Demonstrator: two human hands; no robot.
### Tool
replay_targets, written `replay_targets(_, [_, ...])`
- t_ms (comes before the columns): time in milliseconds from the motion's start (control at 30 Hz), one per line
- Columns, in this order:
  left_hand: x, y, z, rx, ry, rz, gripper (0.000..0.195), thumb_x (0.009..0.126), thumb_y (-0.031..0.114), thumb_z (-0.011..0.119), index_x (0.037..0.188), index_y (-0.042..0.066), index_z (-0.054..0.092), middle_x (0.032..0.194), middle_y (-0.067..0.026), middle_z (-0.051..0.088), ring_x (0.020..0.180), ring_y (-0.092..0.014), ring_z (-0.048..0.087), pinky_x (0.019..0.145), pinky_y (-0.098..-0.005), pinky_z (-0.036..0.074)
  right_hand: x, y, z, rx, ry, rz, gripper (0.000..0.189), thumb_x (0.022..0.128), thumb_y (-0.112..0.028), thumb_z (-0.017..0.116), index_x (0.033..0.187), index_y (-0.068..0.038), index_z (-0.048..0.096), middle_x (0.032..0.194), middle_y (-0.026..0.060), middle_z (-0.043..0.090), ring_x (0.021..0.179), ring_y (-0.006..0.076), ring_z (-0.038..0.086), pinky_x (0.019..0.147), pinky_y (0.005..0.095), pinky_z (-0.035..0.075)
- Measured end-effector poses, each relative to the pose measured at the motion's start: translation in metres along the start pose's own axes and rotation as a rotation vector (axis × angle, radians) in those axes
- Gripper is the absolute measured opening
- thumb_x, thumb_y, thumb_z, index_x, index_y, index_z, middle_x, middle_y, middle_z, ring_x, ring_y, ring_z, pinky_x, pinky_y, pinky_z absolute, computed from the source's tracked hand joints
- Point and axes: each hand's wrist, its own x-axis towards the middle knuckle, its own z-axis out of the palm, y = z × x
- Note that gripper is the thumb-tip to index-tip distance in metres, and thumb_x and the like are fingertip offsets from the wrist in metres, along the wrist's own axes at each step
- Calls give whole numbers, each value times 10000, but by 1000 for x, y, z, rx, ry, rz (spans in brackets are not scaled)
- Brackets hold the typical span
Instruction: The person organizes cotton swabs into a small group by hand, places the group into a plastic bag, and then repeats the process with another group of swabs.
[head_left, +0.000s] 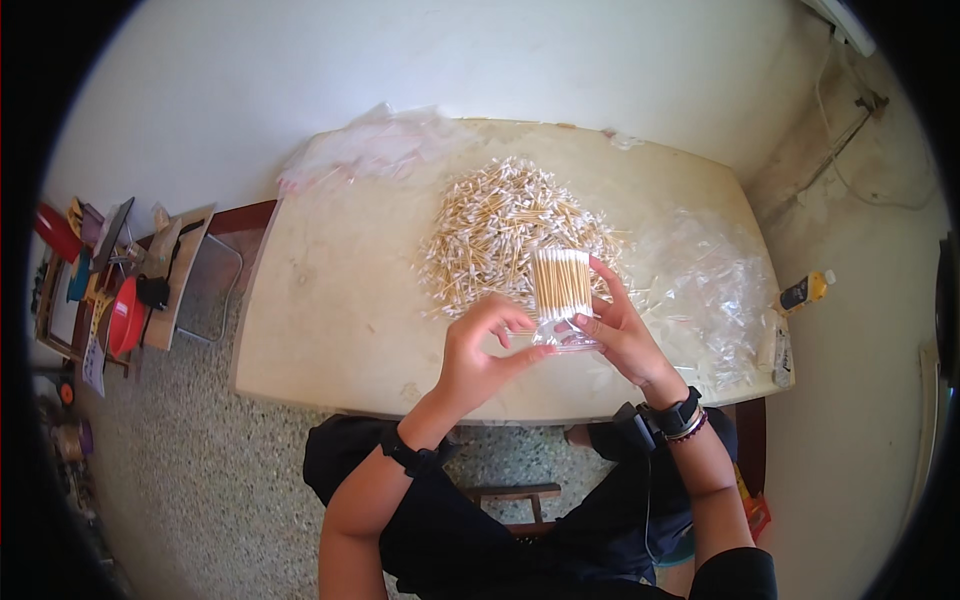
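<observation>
A clear plastic bag packed with a flat row of cotton swabs is held upright over the table. My right hand grips it from the right, with the thumb across its front and the fingers along its side. My left hand is at the bag's lower left, the thumb at its bottom edge and the fingers curled and apart; whether it pinches the plastic is not clear. Behind the bag lies a large loose heap of cotton swabs with white tips and wood-coloured sticks.
Clear plastic bags lie at the back left and the right of the pale table. A bottle with yellow contents is beyond the right edge. A red basin stands among other items at the far left.
</observation>
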Motion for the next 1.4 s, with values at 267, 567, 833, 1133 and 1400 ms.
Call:
replay_targets(267, [-2,-13,16,-629,176,-403,793,815,-30,658,1429,83,169,1198,-151,553,1069,-188,579,916,-321,479,1,11,19,-168,-101,-122,710,920,-57,556,1465,-168,115,1280,194,502,1061,215,584,879,373,519])
replay_targets(567, [0,-2,10,-650,101,-404,853,824,-44,641,1471,144,118,1216,-188,529,1031,-204,606,865,-309,516,-2,18,17,-174,21,-87,602,947,-107,530,1437,-104,181,1060,129,634,942,138,598,804,287,494])
replay_targets(833, [-3,-4,17,-554,73,-341,876,810,-55,642,1475,142,107,1245,-177,493,1093,-206,568,874,-309,514,-3,23,15,-142,78,-43,507,946,-113,541,1371,-82,267,1055,114,642,945,122,588,805,268,478])
replay_targets(1133, [-9,-14,23,-512,98,-348,951,794,-60,659,1479,146,33,1310,-177,440,1173,-230,507,936,-359,478,0,39,18,-91,54,38,429,955,-190,536,1329,-88,353,1160,84,576,1042,129,537,841,291,470])
replay_targets(1400, [-6,-1,5,-205,251,-413,934,829,9,644,1483,135,-10,1291,-177,450,1202,-265,471,1020,-408,375,117,-2,-47,-199,80,95,438,932,-243,571,1262,14,442,1114,75,569,983,148,553,809,270,479])
